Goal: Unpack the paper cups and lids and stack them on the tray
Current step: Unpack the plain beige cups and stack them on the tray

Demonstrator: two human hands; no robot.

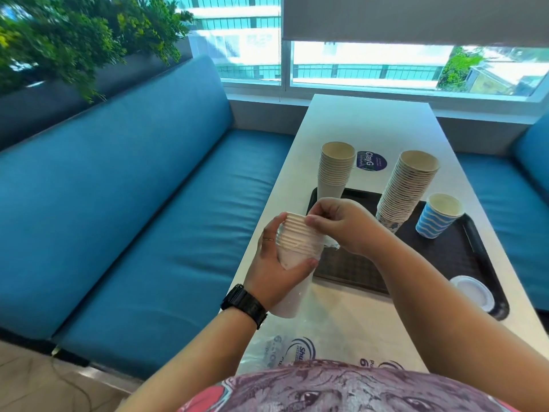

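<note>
At a white table point(368, 123) beside a window, I hold a sleeve of nested white paper cups point(292, 236) just above the table's near left edge, short of the black tray point(463, 257). My left hand point(273, 263) is wrapped around the lower part of the sleeve, thumb and fingers curled on its wall. My right hand point(335, 224) pinches the clear plastic wrapper point(328, 243) at the rim end, fingers closed together on the film.

The cups look light and thin-walled, and I judge they would dent under a hard squeeze; the film looks slick, so the surer hold is around the cup walls below the ribbed rims, not on the plastic. The nested stack should be stiff along its length but could slide apart if tipped.

On the tray I count 2 stacks: 1 plain white stack point(334, 171) at the far left corner and 1 taller patterned stack point(405, 188) leaning slightly, right of it. There is 1 blue wave-striped cup point(438, 217) standing beside the taller stack, possibly several nested; I cannot tell. I see 1 pile of white lids point(472, 294) at the tray's near right corner. A printed plastic bag point(300, 347) lies flat on the table near my body, and 1 round sticker point(372, 162) sits beyond the tray.
</note>
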